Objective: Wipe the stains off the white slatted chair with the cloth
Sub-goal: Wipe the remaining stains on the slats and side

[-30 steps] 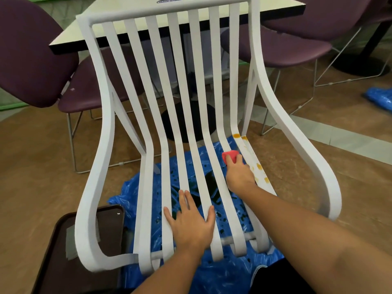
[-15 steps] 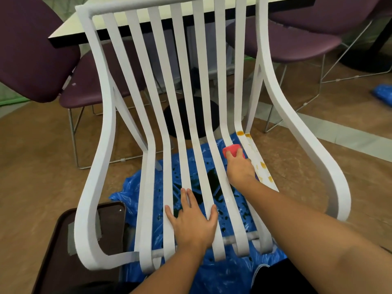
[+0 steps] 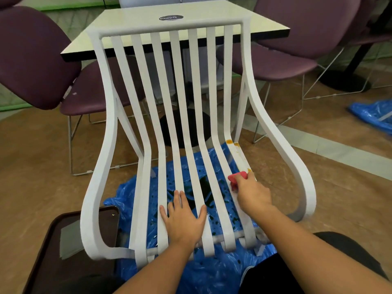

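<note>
Right hand [image 3: 252,193] presses cloth [image 3: 237,178] on chair [image 3: 180,107].

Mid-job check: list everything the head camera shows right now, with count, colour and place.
white slatted chair: one, white, centre, facing the camera
stains: several, orange-yellow, on the rightmost seat slat
cloth: one, red-pink, on that slat under the right hand
plastic sheet: one, blue, on the floor under the chair
second plastic sheet: one, blue, far right floor
table: one, cream top, behind the chair
padded chairs: at least two, purple, either side of the table
tray: one, dark brown, bottom left
left hand: flat on the middle slats
right hand: gripping the cloth
</note>
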